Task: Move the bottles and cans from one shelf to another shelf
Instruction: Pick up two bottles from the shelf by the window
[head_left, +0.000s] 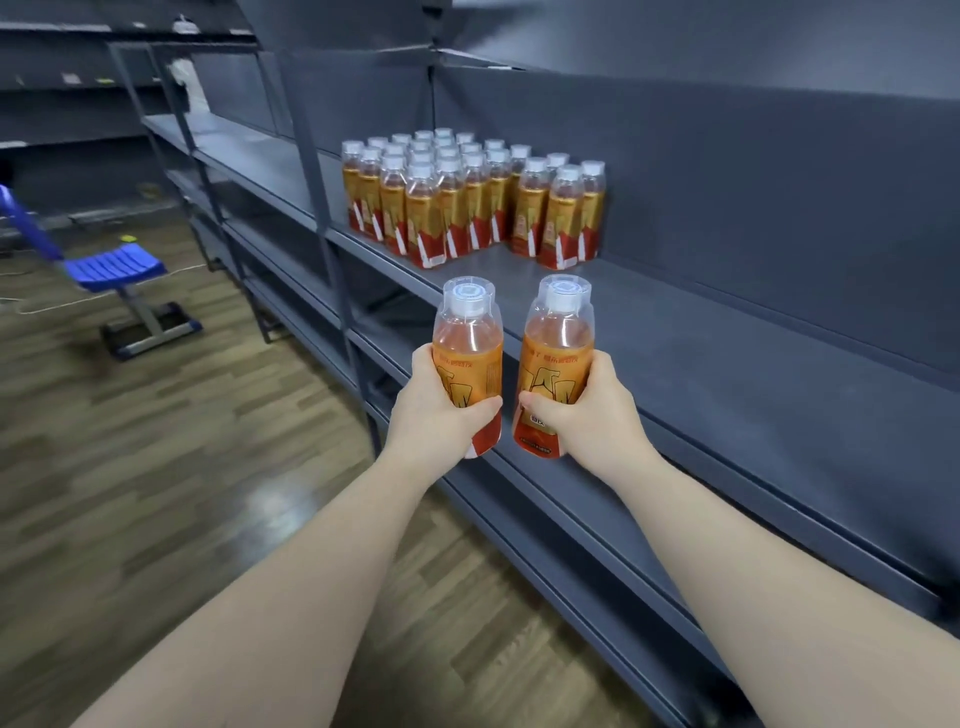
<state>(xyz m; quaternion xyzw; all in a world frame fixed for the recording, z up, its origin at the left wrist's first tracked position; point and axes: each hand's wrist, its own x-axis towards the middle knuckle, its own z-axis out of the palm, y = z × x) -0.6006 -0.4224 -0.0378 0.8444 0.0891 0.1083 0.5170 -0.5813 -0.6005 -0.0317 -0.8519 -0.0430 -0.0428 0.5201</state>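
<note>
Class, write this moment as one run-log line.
left hand holds left bottle | right hand holds right bottle | bottle group stands on shelf

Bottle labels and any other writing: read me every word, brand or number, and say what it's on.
No text is clear enough to quote.
Left-hand bottle: small print line and large gold characters on the label, blurred.
Right-hand bottle: same label, plus a white patch low down, unreadable.
Shelved bottles: labels too small.
Far shelf tags: too small.
</note>
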